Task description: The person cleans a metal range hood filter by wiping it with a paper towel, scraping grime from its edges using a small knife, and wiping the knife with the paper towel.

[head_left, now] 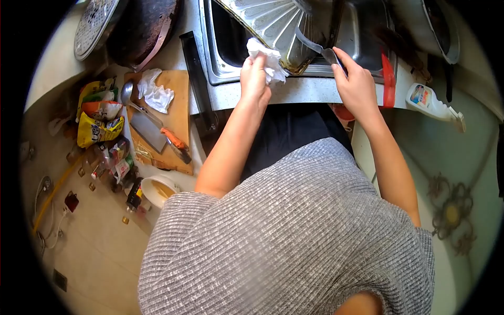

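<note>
My left hand (255, 79) is wrapped round a crumpled white tissue (270, 62) at the front edge of the sink (223, 73). The tissue lies against the lower corner of a greasy metal panel with radiating ridges (262, 21), which is tilted over the sink. In my right hand (357, 86) is the handle of a utensil with a pale, curved end (308, 42). That end reaches over the panel's right part. My right fingers are closed round the handle, above the sink's front rim.
A cutting board (181, 113) at the left bears a cleaver (148, 131), a ladle, an orange-handled tool and crumpled tissue. Beside it lie food packets (100, 128) and a dark metal strip (197, 73). A white spray bottle (428, 102) lies at the right.
</note>
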A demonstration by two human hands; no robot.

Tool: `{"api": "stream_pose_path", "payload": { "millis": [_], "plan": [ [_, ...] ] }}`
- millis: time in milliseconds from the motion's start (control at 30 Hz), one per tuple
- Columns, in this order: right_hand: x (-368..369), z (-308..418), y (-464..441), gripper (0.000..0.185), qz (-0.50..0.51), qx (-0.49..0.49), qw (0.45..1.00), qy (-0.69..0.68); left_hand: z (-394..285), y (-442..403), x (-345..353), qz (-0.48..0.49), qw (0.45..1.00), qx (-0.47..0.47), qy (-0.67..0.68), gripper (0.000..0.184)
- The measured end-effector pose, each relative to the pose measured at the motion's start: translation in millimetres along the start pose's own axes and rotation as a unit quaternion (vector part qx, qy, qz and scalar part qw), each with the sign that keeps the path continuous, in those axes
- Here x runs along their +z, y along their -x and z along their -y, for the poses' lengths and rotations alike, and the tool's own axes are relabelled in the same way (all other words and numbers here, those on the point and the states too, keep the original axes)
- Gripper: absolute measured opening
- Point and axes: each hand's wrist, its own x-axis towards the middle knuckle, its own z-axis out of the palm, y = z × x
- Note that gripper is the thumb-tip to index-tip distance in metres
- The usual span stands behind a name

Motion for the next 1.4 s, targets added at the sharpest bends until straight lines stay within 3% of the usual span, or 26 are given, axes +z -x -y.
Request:
{"api": "stream_pose_path", "payload": {
  "millis": [533, 1400],
  "plan": [
    [-9, 23, 0, 0.034, 0.023, -0.034, 0.991, 0.13, 13, -6, -3, 0.037, 0.999, 0.011, -0.007, 0.022],
    [-16, 31, 37, 0.032, 0.074, -0.091, 0.988, 0.105, 9, -2, -9, 0.088, 0.996, -0.018, 0.023, 0.031]
  ]
}}
